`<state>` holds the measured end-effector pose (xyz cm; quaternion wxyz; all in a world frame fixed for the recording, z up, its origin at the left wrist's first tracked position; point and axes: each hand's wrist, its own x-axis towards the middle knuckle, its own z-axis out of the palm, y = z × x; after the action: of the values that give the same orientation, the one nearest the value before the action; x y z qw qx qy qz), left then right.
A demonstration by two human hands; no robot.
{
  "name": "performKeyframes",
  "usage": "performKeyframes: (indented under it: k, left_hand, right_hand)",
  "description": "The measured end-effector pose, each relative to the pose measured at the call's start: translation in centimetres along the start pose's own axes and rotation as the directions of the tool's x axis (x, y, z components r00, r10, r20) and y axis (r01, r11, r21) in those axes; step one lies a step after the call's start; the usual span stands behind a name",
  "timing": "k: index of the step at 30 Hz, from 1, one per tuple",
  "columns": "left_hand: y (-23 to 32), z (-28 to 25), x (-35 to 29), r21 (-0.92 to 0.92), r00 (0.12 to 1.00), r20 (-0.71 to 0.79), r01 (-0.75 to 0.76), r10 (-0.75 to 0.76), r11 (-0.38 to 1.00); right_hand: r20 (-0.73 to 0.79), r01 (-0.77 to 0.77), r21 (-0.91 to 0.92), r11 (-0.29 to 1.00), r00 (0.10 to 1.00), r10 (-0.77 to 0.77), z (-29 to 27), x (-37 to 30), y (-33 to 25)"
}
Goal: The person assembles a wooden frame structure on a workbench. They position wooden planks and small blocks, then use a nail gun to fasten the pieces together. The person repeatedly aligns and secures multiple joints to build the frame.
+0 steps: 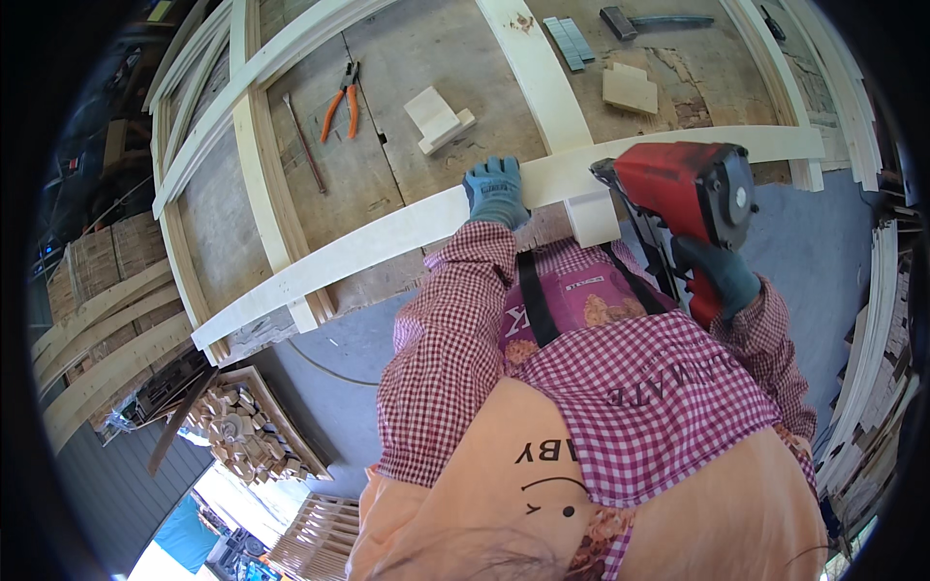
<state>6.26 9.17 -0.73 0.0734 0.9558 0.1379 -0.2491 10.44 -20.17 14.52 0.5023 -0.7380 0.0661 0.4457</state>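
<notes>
Jutting from the right hand (728,275), the nail gun (676,184) is red and black.

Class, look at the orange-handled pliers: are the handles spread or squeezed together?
Spread: the pliers' two orange handles angle apart, with a gap between them. Their jaws are too small to judge.

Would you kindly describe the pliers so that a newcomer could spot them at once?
On the wooden worktop, look left of the pale blocks beyond the left hand. The pliers lie between those blocks and a thin rod, set apart by their orange handles.
</notes>
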Motion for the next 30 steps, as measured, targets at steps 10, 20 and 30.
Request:
performKeyframes:
  k: [10, 20, 30]
  left_hand:
    - [0.2, 0.5, 0.5, -0.019, 1.0, -0.012, 0.002, -0.002, 1.0]
    - [0.2, 0.3, 0.3, -0.017, 0.999, -0.03, -0.016, 0.015, 1.0]
    - [-0.1, 0.1, 0.1, -0.042, 1.0, -0.003, 0.0, 0.0, 0.999]
  right_hand:
    - [0.141, -0.031, -0.23, 0.973, 0.988, 0.065, -1.0, 3.6, -1.5]
    - [0.216, 0.07, -0.299, 0.952, 0.976, -0.003, -3.1, 3.4, -0.8]
    - [0.176, 0.069, -0.079, 0.994, 0.983, -0.054, -0.8, 2.4, -1.2]
